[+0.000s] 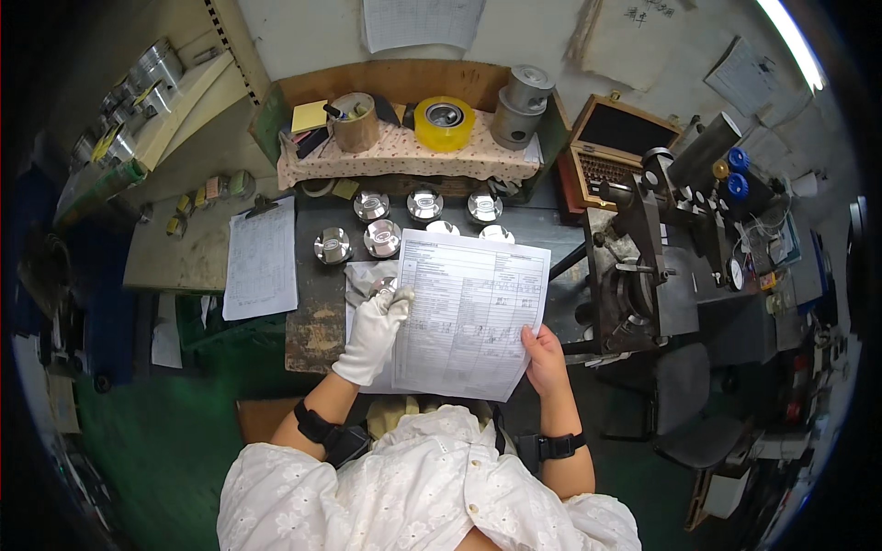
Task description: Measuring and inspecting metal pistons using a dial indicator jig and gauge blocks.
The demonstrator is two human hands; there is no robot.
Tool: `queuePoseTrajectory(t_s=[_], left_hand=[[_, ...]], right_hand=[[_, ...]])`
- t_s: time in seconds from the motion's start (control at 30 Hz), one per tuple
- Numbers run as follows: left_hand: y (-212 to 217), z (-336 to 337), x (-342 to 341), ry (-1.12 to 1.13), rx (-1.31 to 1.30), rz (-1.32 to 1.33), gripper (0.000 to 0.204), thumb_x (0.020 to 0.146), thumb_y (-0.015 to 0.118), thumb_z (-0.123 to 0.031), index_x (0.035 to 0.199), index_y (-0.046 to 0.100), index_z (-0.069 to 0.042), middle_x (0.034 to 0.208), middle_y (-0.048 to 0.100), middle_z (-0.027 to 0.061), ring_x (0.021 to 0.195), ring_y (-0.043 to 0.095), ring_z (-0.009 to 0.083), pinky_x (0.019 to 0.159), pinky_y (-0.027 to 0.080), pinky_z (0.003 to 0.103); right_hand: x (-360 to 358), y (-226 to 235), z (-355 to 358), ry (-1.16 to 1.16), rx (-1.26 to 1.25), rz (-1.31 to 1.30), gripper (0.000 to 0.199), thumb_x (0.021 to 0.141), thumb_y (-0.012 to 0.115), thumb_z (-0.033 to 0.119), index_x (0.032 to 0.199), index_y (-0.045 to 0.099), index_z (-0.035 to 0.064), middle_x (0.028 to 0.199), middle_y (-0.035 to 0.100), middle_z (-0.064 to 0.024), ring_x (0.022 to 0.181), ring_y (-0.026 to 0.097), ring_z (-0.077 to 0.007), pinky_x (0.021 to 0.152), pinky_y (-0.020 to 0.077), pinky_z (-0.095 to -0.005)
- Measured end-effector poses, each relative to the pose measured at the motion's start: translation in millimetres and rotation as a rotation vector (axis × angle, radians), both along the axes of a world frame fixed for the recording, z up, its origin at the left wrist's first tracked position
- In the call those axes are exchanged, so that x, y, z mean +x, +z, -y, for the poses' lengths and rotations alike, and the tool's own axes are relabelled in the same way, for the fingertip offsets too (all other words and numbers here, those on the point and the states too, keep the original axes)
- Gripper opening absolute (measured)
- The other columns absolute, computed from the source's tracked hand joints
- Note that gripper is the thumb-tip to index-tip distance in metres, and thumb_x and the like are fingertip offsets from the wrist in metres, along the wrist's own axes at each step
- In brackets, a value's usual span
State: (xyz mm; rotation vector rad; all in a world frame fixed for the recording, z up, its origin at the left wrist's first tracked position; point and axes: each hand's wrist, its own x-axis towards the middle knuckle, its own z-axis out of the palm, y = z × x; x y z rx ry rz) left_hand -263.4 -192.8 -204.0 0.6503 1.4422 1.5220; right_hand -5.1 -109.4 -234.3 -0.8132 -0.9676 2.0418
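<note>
A printed paper form, with tables and some handwriting, is held up in front of me over the bench. My right hand, bare, pinches its right edge with the thumb on the front. At its left edge is my left hand in a white glove; the curled fingers overlap the sheet's margin and appear to grip it. Just behind those fingers a metal piston partly shows on white paper. Several shiny pistons stand in rows beyond, some partly hidden by the form.
A clipboard with sheets lies at the left. At the back, a cloth-lined shelf carries a yellow tape roll, a pen holder and stacked pistons. To the right stand a wooden gauge box and a metal measuring fixture.
</note>
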Motion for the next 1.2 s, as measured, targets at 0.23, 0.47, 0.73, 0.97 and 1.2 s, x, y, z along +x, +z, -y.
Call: queuePoseTrajectory(t_s=[0.23, 0.47, 0.73, 0.97, 1.2], left_hand=[[6, 13, 1, -0.089, -0.23, 0.019, 0.019, 0.087, 0.058, -0.004, 0.104, 0.063, 0.003, 0.09, 0.063, -0.0012, 0.078, 0.054, 0.004, 0.072, 0.043, 0.017], [-61, 56, -76, 0.37, -0.266, -0.215, 0.026, 0.092, 0.057, -0.025, 0.095, 0.064, 0.0, 0.079, 0.059, -0.0025, 0.071, 0.046, 0.0063, 0.065, 0.04, 0.023], [-145, 151, -200, 0.807, -0.481, -0.306, 0.038, 0.095, 0.047, -0.03, 0.107, 0.059, 0.004, 0.097, 0.064, 0.0121, 0.08, 0.06, 0.0216, 0.075, 0.047, 0.033], [-176, 150, -227, 0.562, -0.963, -0.866, 0.043, 0.09, 0.047, -0.038, 0.102, 0.059, 0.001, 0.097, 0.063, 0.0226, 0.09, 0.061, 0.037, 0.08, 0.047, 0.043], [-132, 80, -154, 0.788, -0.893, -1.284, 0.07, 0.082, 0.06, -0.041, 0.135, 0.031, -0.005, 0.132, 0.037, 0.0169, 0.119, 0.039, 0.0372, 0.097, 0.034, 0.048]], right_hand=[[-3, -18, 0, -0.008, 0.005, 0.017, 0.031, 0.095, 0.049, 0.017, 0.119, 0.05, -0.0023, 0.112, 0.061, -0.0087, 0.099, 0.058, -0.015, 0.089, 0.0445, -0.0302], [-6, -11, 4, 0.021, 0.16, 0.417, 0.034, 0.094, 0.049, 0.02, 0.124, 0.049, 0.003, 0.107, 0.064, -0.0094, 0.088, 0.06, -0.0113, 0.075, 0.043, -0.0227], [-12, -21, 12, 0.123, 0.076, 0.509, 0.029, 0.094, 0.051, 0.022, 0.113, 0.056, 0.001, 0.099, 0.066, -0.0086, 0.083, 0.06, -0.0109, 0.073, 0.0439, -0.0232], [-20, -29, 32, 0.149, 0.008, 0.564, 0.028, 0.093, 0.053, 0.023, 0.111, 0.057, 0.0016, 0.095, 0.066, -0.0078, 0.081, 0.06, -0.0122, 0.072, 0.0458, -0.0239], [19, -53, 54, 0.137, -0.091, 0.648, 0.026, 0.093, 0.052, 0.023, 0.11, 0.059, 0.0048, 0.096, 0.067, -0.005, 0.082, 0.06, -0.01, 0.073, 0.045, -0.0226]])
